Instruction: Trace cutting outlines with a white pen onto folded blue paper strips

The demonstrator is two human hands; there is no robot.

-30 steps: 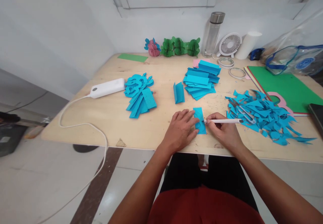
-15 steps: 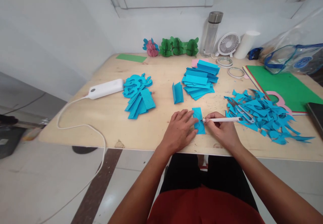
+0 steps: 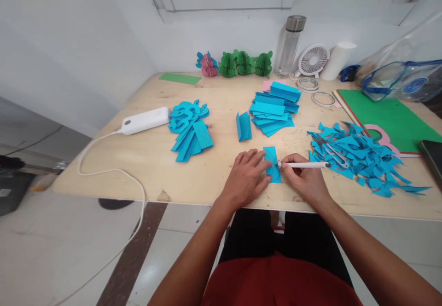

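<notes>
As the left hand (image 3: 246, 176) rests, blue paper (image 3: 275, 173) lies partly beneath.

Your view swings slightly against 1 second ago, so the table (image 3: 207, 181) sits a touch farther left in it. In your right hand (image 3: 307, 179), the pen (image 3: 304, 164) has its rear end dipped slightly since 0.5 seconds ago. Any new mark on the paper (image 3: 274, 175) is too small to tell.

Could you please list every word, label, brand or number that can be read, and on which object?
No readable text.
Round blue emblem on the clear bag: too small and blurred to read.
White pen in the right hand: no lettering can be made out.
</notes>
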